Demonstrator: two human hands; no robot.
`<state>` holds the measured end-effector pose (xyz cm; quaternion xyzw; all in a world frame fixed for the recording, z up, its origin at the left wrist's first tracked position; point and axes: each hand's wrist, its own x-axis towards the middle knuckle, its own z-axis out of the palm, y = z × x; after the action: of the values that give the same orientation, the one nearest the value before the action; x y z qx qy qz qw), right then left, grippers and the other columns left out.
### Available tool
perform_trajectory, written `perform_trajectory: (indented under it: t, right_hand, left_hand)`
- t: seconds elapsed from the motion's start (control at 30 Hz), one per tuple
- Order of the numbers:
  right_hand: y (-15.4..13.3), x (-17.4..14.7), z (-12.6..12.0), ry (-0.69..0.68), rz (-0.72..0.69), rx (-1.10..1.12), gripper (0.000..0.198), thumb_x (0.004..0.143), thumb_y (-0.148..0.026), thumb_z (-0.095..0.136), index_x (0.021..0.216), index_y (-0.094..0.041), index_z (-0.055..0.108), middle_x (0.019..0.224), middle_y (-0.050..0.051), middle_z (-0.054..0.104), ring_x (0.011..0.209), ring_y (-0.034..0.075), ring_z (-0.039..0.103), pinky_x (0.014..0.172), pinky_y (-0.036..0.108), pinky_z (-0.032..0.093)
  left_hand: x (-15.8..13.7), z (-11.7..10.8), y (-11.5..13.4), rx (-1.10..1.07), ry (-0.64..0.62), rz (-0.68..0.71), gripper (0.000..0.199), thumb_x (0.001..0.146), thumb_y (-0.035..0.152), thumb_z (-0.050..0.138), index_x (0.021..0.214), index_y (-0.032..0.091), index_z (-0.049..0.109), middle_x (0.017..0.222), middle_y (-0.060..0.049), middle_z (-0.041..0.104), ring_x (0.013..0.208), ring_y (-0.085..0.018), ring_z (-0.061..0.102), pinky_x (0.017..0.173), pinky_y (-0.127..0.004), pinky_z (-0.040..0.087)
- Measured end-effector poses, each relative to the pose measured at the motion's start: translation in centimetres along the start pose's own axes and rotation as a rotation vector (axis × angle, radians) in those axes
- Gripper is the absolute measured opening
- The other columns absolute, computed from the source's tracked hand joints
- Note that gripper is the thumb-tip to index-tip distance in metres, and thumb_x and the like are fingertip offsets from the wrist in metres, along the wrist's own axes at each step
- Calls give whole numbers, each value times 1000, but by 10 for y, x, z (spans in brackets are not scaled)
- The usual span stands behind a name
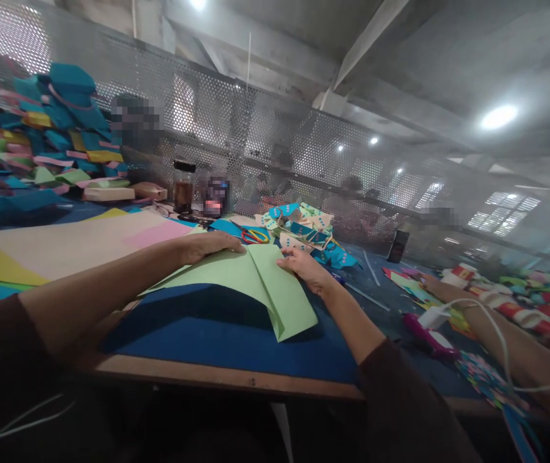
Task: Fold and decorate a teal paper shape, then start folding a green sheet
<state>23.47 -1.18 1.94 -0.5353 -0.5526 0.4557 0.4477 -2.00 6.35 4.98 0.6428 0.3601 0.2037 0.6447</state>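
Note:
A light green sheet of paper point(217, 273) is bent up off the blue tabletop, with a folded flap point(282, 289) along its right side. My left hand point(214, 245) grips its far edge, left of the fold, fingers pressed together on the paper. My right hand point(306, 269) pinches the top of the flap between thumb and fingers. Just beyond the sheet lie scissors with red and yellow handles point(254, 236). Behind my right hand is a heap of cut paper pieces point(304, 225) in blue, cream and green with dotted marks.
Large cream, pink and yellow sheets point(72, 241) lie to the left, below a tall pile of coloured paper point(63, 128). A jar point(184, 186) and phone point(217, 195) stand at the back. A co-worker's arm point(491, 328), white cable and purple power strip point(429, 335) are on the right.

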Motion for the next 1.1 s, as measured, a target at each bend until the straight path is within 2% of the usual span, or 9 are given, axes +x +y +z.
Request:
perform_trajectory:
  t: [0.17, 0.27, 0.47, 0.53, 0.63, 0.7, 0.77, 0.97, 1.1]
  right_hand:
    - [-2, -2, 3, -15, -9, 2, 60, 70, -34, 81, 121, -19, 54, 98, 7, 74, 80, 22, 72, 71, 34, 58]
    - [-2, -3, 2, -11, -22, -41, 67, 72, -35, 79, 131, -20, 50, 100, 7, 73, 82, 23, 72, 72, 35, 58]
    - [1, -1, 0, 37, -89, -266, 67, 82, -35, 71, 142, -17, 47, 81, 1, 69, 70, 19, 66, 70, 33, 54]
    - [1, -1, 1, 52, -140, -370, 56, 83, -34, 69, 135, -17, 56, 82, 1, 69, 73, 18, 64, 75, 34, 53]
    - [-1, -2, 4, 77, -241, -508, 33, 84, -31, 69, 115, -19, 69, 102, 4, 71, 93, 20, 63, 91, 36, 48]
    - [-3, -4, 8, 82, -304, -568, 27, 86, -32, 67, 110, -20, 72, 113, 6, 70, 105, 21, 61, 98, 36, 44]
    - [-5, -6, 12, 83, -351, -606, 25, 89, -32, 64, 108, -19, 72, 116, 7, 70, 108, 21, 62, 99, 35, 44]
    - [-11, -13, 20, 71, -390, -654, 20, 91, -35, 63, 93, -19, 75, 100, 5, 76, 98, 20, 67, 92, 32, 46]
    - [-11, -14, 22, 62, -364, -658, 18, 87, -34, 65, 88, -19, 75, 94, 4, 77, 93, 21, 69, 88, 32, 47]
  left_hand:
    - [4, -2, -4, 73, 60, 6, 37, 57, 40, 87, 78, 15, 72, 71, -6, 75, 55, -19, 65, 47, -25, 48]
    - [4, -1, -4, 127, 64, 35, 33, 56, 38, 87, 74, 15, 72, 69, -6, 74, 57, -20, 66, 48, -26, 48]
    - [0, 4, -2, 122, 18, 10, 26, 57, 34, 85, 71, 17, 71, 65, -3, 71, 51, -17, 61, 47, -25, 46]
    - [-1, 6, -3, 126, -15, 7, 26, 58, 34, 85, 71, 18, 71, 65, -3, 71, 50, -16, 61, 49, -25, 48]
    - [-3, 9, -3, 147, -69, 1, 26, 61, 37, 85, 73, 19, 71, 66, -3, 72, 53, -17, 63, 52, -25, 49]
    - [-5, 10, -2, 164, -105, 3, 27, 63, 40, 85, 75, 19, 71, 67, -4, 73, 57, -19, 66, 52, -25, 50]
    - [-7, 11, -2, 175, -142, 6, 28, 64, 42, 85, 77, 20, 72, 69, -4, 73, 59, -20, 68, 53, -26, 50]
    - [-7, 14, -7, 229, -204, -3, 32, 65, 46, 84, 81, 20, 74, 69, -3, 73, 56, -19, 65, 53, -26, 48]
    - [1, 15, -18, 301, -201, 79, 31, 70, 49, 80, 81, 21, 74, 67, -1, 70, 51, -15, 58, 48, -23, 40]
